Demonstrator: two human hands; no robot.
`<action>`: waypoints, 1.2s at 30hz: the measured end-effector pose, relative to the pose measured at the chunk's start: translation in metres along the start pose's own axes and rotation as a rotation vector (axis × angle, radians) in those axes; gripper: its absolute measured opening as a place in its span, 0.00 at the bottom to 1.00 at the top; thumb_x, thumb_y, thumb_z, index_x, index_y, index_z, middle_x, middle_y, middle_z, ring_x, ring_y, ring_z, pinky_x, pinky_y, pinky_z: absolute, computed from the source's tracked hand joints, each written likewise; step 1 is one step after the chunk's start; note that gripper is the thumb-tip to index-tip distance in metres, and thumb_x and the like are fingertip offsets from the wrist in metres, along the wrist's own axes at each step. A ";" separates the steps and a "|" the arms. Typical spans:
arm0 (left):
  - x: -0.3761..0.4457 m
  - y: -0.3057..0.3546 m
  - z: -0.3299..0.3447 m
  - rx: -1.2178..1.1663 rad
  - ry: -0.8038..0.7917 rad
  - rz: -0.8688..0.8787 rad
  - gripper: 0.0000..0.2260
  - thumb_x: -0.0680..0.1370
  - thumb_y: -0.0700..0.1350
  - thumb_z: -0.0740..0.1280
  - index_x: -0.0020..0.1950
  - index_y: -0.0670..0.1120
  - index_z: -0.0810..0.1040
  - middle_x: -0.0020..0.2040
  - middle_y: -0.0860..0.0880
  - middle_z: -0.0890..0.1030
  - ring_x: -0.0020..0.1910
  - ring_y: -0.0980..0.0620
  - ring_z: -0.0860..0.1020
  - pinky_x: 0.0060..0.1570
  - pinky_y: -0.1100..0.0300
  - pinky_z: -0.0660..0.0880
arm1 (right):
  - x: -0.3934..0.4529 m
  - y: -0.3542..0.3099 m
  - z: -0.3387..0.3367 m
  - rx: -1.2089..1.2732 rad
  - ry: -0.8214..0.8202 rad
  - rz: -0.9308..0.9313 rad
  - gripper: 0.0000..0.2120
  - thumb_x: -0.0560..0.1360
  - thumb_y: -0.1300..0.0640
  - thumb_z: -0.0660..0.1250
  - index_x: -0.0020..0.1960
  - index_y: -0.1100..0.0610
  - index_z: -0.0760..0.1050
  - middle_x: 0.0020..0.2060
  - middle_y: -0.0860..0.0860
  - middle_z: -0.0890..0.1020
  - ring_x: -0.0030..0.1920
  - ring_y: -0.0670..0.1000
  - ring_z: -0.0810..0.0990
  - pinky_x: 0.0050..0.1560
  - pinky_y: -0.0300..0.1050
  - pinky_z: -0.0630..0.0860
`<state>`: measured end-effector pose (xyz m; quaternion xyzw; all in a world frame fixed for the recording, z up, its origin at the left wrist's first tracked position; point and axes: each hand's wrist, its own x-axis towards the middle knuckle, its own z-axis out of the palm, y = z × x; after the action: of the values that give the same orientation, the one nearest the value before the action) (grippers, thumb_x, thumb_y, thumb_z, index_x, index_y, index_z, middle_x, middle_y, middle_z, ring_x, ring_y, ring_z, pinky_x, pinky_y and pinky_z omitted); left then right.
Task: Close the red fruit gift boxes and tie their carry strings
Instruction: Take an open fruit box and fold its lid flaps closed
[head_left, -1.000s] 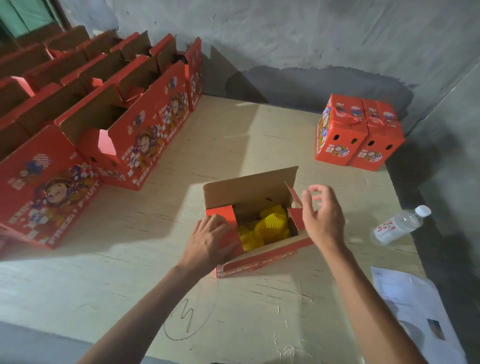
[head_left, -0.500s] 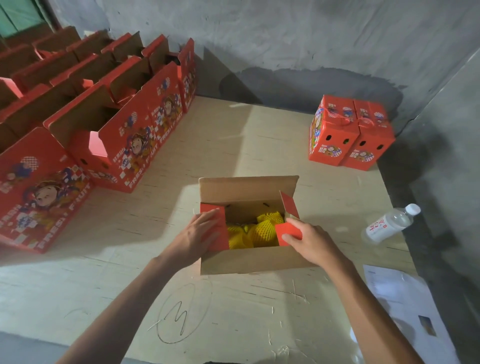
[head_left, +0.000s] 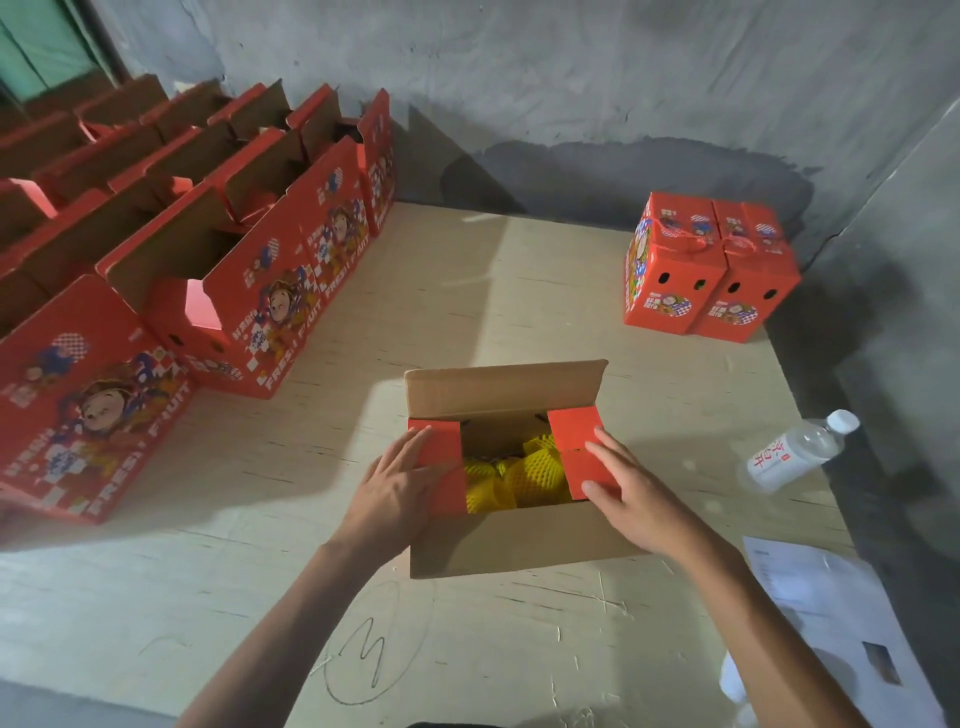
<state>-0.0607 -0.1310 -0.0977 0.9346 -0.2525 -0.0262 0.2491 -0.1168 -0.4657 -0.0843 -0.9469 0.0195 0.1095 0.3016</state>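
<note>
Both forearms reach forward over the pale, scratched plywood surface (head_left: 519, 312) to an open box (head_left: 519, 540) standing at its middle. The left hand (head_left: 395, 493) lies flat, fingers straight and close together, pressing down on the red left side flap (head_left: 444, 467). The right hand (head_left: 634, 499) is likewise flat with fingers straight and slightly spread, pressing on the red right side flap (head_left: 582, 447), which shows a crease across it. Both side flaps lie folded inward, nearly level. The far long flap (head_left: 498, 387) stands upright, showing plain brown corrugated cardboard, and the near wall is the same brown. Between the side flaps sits fruit in yellow foam netting (head_left: 514, 478), round and mesh-textured.

To the left, rows of open red boxes (head_left: 270, 291) with glossy cartoon print stand with their flaps up. At the far right, two closed red boxes (head_left: 711, 270) stand side by side, touching, with red string looped on top. A clear plastic water bottle (head_left: 795, 452) lies on its side near the right edge, and a printed paper sheet (head_left: 831, 623) lies near the right forearm.
</note>
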 end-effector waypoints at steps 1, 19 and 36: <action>-0.003 0.003 0.000 0.006 0.060 0.042 0.15 0.84 0.42 0.63 0.67 0.54 0.81 0.77 0.49 0.69 0.77 0.46 0.65 0.73 0.48 0.66 | -0.002 0.002 -0.003 0.055 -0.045 0.013 0.32 0.82 0.44 0.63 0.82 0.46 0.56 0.80 0.32 0.49 0.77 0.37 0.57 0.72 0.39 0.61; -0.042 -0.020 -0.002 -0.236 0.002 0.137 0.28 0.75 0.69 0.68 0.66 0.50 0.81 0.70 0.60 0.75 0.72 0.56 0.71 0.66 0.55 0.74 | -0.023 0.014 -0.009 0.598 -0.118 0.103 0.37 0.74 0.21 0.51 0.79 0.35 0.62 0.73 0.29 0.68 0.75 0.31 0.61 0.75 0.42 0.53; 0.002 0.022 0.019 -0.191 0.426 -0.194 0.18 0.80 0.55 0.67 0.66 0.49 0.81 0.58 0.47 0.76 0.55 0.51 0.74 0.53 0.48 0.78 | -0.020 -0.004 0.025 0.260 0.507 0.140 0.27 0.75 0.40 0.73 0.71 0.45 0.73 0.65 0.42 0.78 0.57 0.43 0.80 0.57 0.41 0.77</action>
<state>-0.0723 -0.1573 -0.1031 0.9112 -0.1000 0.1238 0.3800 -0.1407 -0.4491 -0.0973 -0.8938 0.1734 -0.1137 0.3976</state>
